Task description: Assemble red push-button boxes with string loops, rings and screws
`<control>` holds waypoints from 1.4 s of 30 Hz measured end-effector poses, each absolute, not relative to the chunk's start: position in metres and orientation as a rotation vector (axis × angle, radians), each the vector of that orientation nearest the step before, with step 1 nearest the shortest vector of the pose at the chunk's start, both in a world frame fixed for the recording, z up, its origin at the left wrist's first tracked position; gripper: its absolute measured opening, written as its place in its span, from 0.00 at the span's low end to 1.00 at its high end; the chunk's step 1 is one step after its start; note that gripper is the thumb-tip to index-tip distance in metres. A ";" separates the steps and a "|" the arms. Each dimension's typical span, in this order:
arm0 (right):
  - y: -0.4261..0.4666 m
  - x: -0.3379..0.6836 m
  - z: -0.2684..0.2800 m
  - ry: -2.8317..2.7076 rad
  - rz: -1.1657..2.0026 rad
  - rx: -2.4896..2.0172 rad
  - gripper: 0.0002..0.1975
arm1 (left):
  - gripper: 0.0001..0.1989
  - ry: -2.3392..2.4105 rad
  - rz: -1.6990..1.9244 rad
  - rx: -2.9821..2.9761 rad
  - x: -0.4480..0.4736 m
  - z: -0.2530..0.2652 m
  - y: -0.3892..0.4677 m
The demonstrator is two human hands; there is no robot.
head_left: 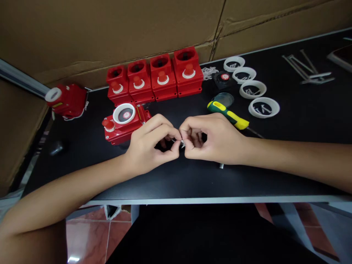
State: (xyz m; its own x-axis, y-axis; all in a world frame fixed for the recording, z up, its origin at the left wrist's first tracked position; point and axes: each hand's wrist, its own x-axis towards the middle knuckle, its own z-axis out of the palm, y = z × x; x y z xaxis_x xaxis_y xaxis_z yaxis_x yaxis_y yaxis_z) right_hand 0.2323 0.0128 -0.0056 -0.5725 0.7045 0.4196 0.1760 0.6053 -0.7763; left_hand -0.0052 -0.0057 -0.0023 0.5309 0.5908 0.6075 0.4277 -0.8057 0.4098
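My left hand (152, 146) and my right hand (213, 137) meet over the black table, thumb and fingertips pinched together. Between them is a small white piece (182, 143), mostly hidden by the fingers; its kind cannot be made out. Just behind my left hand lies a red housing (118, 136) with a white ring (117, 114) around a dark disc and a red knob at its left end. Beyond my right hand rests a screwdriver (228, 114) with a green and yellow handle. A short metal piece (221, 166) shows below my right hand.
Several red housings (163, 88) stand along the cardboard wall; another red housing (73, 101) is far left. White ring-shaped holders (264, 114) contain screws. White cords (209, 72), a dark square part (223, 79), a clear disc (223, 99) and long bolts (302, 68) lie at the back.
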 end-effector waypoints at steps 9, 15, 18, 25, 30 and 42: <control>0.013 0.233 -0.009 -2.160 0.761 -0.638 0.05 | 0.08 0.869 1.100 2.534 -0.004 -0.002 -0.005; 0.013 0.232 -0.009 -2.174 0.761 -0.661 0.04 | 0.08 0.901 1.086 2.476 -0.003 -0.001 -0.005; 0.013 0.232 -0.009 -2.183 0.757 -0.665 0.04 | 0.08 0.927 1.076 2.447 -0.003 -0.001 -0.005; 0.013 0.233 -0.009 -2.182 0.699 -0.655 0.04 | 0.07 0.936 1.069 2.360 -0.001 -0.001 -0.005; 0.013 0.232 -0.009 -2.158 0.740 -0.667 0.05 | 0.06 0.885 1.036 2.344 -0.002 -0.001 -0.004; 0.013 0.233 -0.006 -2.101 0.895 -0.747 0.04 | 0.04 0.923 0.994 2.218 -0.003 -0.002 -0.005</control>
State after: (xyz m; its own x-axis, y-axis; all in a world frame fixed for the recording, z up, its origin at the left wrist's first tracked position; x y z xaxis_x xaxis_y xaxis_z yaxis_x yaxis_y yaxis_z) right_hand 0.2328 0.0133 -0.0065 -0.5713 0.7236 0.3874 0.2217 0.5905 -0.7760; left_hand -0.0031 -0.0049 -0.0024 0.4947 0.7594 0.4226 0.3651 -0.6229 0.6919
